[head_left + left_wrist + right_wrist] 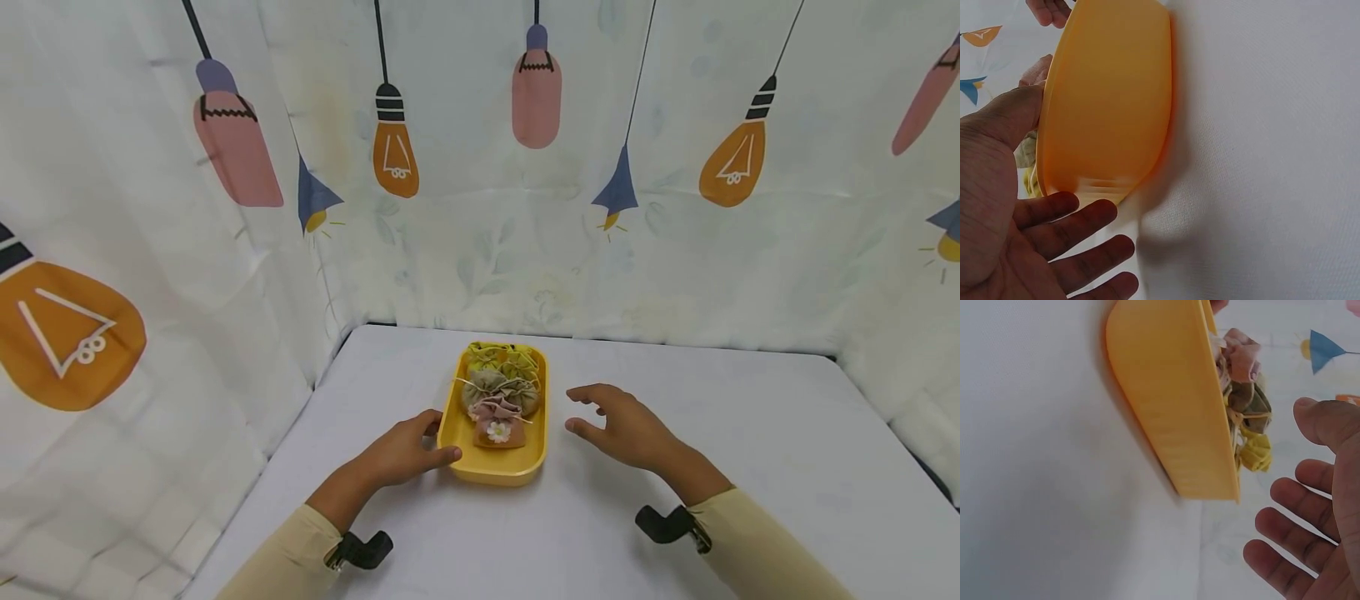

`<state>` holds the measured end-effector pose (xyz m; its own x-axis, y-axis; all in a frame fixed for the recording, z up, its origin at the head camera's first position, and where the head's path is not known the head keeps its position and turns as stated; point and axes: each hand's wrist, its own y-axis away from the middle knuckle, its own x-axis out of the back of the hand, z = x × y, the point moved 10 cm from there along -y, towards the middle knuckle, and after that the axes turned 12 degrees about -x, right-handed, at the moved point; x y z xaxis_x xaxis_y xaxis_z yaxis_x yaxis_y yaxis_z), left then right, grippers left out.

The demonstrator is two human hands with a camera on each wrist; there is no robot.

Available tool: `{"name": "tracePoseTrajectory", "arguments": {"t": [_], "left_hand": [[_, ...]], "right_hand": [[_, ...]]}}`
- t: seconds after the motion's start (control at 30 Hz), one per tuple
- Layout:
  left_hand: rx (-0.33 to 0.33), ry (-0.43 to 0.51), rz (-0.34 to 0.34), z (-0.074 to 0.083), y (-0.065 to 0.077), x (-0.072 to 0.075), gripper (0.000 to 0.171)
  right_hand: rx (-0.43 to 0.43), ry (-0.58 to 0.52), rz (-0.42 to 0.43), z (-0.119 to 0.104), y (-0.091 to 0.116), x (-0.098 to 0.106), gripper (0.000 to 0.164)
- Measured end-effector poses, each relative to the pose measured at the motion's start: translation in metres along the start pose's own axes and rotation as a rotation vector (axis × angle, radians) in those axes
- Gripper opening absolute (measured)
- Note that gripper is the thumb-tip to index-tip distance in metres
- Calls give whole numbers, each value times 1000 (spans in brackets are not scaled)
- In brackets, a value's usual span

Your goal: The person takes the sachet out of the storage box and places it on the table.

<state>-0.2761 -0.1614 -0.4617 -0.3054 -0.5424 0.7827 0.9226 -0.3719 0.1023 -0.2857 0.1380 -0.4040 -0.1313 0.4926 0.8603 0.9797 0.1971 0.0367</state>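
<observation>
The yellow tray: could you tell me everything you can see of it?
The yellow tray looks like plastic, oblong with rounded corners, raised walls and a thin rim. It sits upright on the white tabletop, its longer sides running front to back. Inside lie gathered cloth pouches: yellow at the far end, greyish-green midway, and nearest a pink-brown one with a white flower. The left hand touches the rim with its thumb; the right hand is apart from it.
</observation>
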Motion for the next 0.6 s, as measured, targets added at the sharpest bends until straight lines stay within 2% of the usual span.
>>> {"name": "tracePoseTrajectory", "arguments": {"t": [0.6], "left_hand": [[13,2,1,0,1,0,80]], "right_hand": [[36,-24,-26,-22,-10,-15,51]]}}
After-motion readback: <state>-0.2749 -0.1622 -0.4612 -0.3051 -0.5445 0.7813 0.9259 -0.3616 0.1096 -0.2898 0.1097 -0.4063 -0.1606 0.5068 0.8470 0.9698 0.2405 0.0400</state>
